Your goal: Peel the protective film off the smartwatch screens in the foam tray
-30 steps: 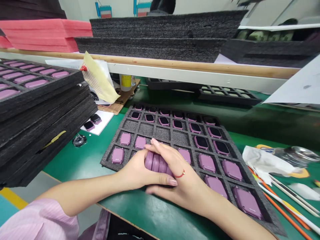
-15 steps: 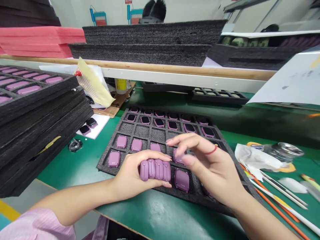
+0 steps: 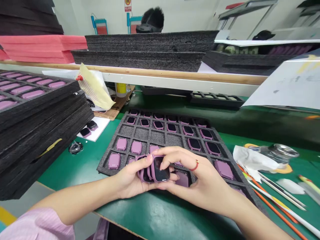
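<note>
My left hand is closed around a short stack of purple smartwatch bodies without straps. The front smartwatch body of the stack turns its black screen toward me. My right hand holds this front one, a bent fingertip on the screen and the thumb at its lower edge. Both hands are over the near side of a black foam tray. Screen-up watch bodies sit in its far rows. Nearer pockets hold purple ones with their backs up, such as the watch body at left.
Stacked black foam trays with purple pieces rise at left. Two watch bodies lie on white paper. At right are a metal-topped glass jar, a white tissue and several thin sticks. A shelf edge crosses behind.
My right hand has come left and down onto the stack and taken hold of its front watch body. The stack has turned from side edges to a black screen facing me.
</note>
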Tool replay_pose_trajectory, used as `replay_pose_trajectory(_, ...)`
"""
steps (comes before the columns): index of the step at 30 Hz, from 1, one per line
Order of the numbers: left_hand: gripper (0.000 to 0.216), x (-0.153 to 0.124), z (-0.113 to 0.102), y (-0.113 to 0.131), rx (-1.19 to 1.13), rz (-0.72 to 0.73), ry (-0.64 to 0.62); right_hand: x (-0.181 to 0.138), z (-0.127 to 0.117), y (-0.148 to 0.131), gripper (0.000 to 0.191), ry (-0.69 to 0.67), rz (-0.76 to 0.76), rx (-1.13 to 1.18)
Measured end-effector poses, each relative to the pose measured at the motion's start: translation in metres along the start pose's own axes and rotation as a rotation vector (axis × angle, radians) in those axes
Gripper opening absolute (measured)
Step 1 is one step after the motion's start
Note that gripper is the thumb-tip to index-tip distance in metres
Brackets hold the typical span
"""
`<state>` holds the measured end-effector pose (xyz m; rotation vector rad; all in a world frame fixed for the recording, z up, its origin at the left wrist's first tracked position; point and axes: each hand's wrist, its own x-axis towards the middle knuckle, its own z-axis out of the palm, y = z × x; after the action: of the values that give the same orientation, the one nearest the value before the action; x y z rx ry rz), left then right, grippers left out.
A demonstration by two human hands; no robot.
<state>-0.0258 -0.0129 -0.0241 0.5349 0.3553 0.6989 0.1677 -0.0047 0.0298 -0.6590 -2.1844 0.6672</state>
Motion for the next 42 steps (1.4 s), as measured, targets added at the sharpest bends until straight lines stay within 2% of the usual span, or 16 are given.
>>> replay_pose_trajectory(7, 0.043, -0.001, -0.001, 0.003, -0.027, -0.019, 0.063, 0.001, 0.007, 0.002, 0.005, 0.173, 0.014, -0.011)
replay_pose_trajectory(9, 0.045, -0.001, -0.001, 0.003, -0.009, -0.043, 0.007, 0.001, 0.008, 0.001, 0.009, 0.299, 0.035, -0.017)
replay_pose_trajectory(12, 0.047, -0.001, 0.0, 0.002, -0.026, -0.045, -0.098, 0.0, 0.007, -0.005, 0.012, 0.552, 0.112, 0.091)
replay_pose_trajectory(14, 0.047, -0.001, 0.002, 0.004, -0.05, -0.029, -0.137, -0.002, 0.005, -0.009, 0.012, 0.631, 0.118, 0.158)
replay_pose_trajectory(16, 0.046, -0.001, 0.003, 0.006, -0.063, -0.012, -0.136, -0.004, 0.005, -0.011, 0.005, 0.541, 0.096, 0.139)
replay_pose_trajectory(20, 0.054, -0.003, 0.002, 0.009, -0.023, -0.002, -0.087, -0.007, 0.012, -0.007, 0.058, 0.222, 0.064, -0.035)
replay_pose_trajectory(22, 0.057, -0.003, 0.002, 0.01, -0.009, -0.009, -0.086, -0.007, 0.016, -0.005, 0.059, 0.168, 0.029, -0.1)
replay_pose_trajectory(26, 0.051, -0.003, 0.002, 0.01, -0.042, 0.014, -0.093, -0.008, 0.019, -0.003, 0.048, 0.161, -0.002, -0.14)
replay_pose_trajectory(42, 0.059, -0.002, -0.005, 0.007, -0.031, -0.012, -0.074, -0.009, 0.019, 0.004, 0.058, 0.139, 0.016, -0.131)
